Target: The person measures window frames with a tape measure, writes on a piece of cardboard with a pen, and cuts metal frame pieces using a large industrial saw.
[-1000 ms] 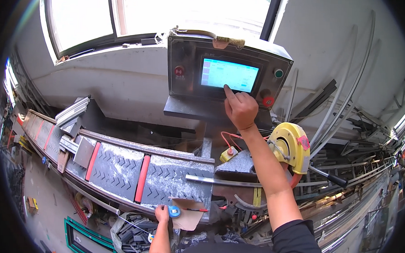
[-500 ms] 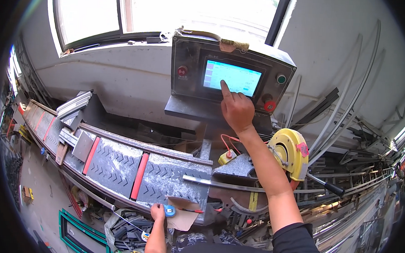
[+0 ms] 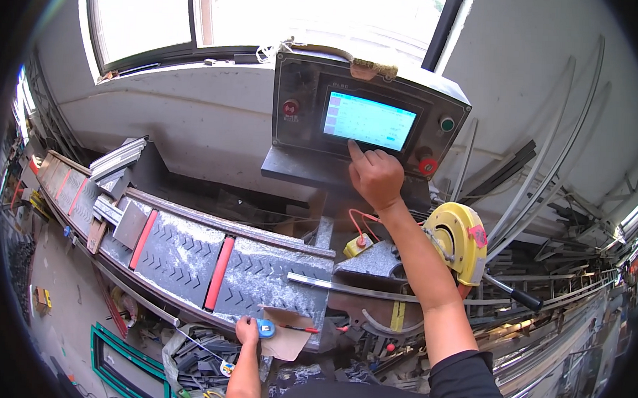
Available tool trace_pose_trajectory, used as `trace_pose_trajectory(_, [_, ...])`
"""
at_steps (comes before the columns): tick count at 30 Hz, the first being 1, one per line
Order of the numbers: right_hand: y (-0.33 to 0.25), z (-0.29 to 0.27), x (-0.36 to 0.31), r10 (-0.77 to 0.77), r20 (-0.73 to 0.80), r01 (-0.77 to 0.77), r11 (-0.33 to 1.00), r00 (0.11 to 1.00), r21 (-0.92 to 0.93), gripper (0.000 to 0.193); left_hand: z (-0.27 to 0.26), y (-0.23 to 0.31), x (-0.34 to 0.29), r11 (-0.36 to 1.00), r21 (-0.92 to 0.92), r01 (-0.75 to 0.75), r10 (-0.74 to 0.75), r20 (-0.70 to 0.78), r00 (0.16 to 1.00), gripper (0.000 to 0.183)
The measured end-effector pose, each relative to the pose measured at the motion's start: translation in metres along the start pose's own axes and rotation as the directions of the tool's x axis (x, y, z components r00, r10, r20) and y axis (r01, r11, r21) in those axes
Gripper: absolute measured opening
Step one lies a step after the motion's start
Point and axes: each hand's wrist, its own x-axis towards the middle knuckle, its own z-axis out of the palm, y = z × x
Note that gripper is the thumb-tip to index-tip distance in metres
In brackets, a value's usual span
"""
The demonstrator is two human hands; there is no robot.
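Observation:
My right hand (image 3: pixel 378 179) is raised in front of the control panel (image 3: pixel 293 130), its index finger stretched out and the other fingers curled, holding nothing. The fingertip is at the lower edge of the lit touchscreen (image 3: pixel 369 119); whether it touches, I cannot tell. Low down, at the near edge of the conveyor-like machine bed (image 3: pixel 258 296), my left hand (image 3: pixel 246 330) is closed on a blue tape measure (image 3: pixel 265 329). Beside that lies a bent piece of brown cardboard (image 3: pixel 282 344) with a red pen-like stick (image 3: pixel 302 329) on it.
Right of the bed stands a yellow-guarded saw (image 3: pixel 454 233) with a black handle (image 3: pixel 525 297). A metal strip (image 3: pixel 358 291) runs across the bed toward it. Red stop buttons (image 3: pixel 427 166) sit on the panel. Offcuts fill a bag (image 3: pixel 205 358) below; long profiles lean at the right.
My right index finger has moved down from the middle of the touchscreen to its lower edge. My left hand stays at the tape measure, almost unmoved.

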Motion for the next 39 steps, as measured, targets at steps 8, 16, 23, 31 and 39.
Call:
trace_pose_trajectory(8, [0.006,0.000,0.000,0.055,-0.001,-0.055,0.998,0.999,-0.037,0.035,-0.001,0.006,-0.001,1.000,-0.019,-0.025,0.025,0.008,1.000,0.023])
trace_pose_trajectory(16, [0.027,-0.022,-0.017,-0.007,0.015,0.007,1.000,1.000,0.025,0.035,-0.004,0.004,-0.003,0.999,-0.009,-0.047,0.046,-0.021,0.999,0.023])
trace_pose_trajectory(23, [0.029,-0.019,-0.017,0.089,0.011,-0.088,0.994,0.996,-0.069,0.036,-0.004,0.015,-0.004,0.997,0.079,0.002,0.001,-0.034,0.999,0.023])
trace_pose_trajectory(31, [0.030,-0.018,-0.021,0.140,-0.051,-0.141,0.990,0.989,-0.029,0.026,0.001,0.012,-0.003,0.992,0.118,0.032,-0.028,-0.038,0.999,0.025])
trace_pose_trajectory(39, [0.026,-0.018,-0.017,0.091,-0.057,-0.088,0.995,0.994,0.054,0.017,-0.003,0.015,-0.005,0.987,0.146,0.069,-0.059,-0.073,0.996,0.024])
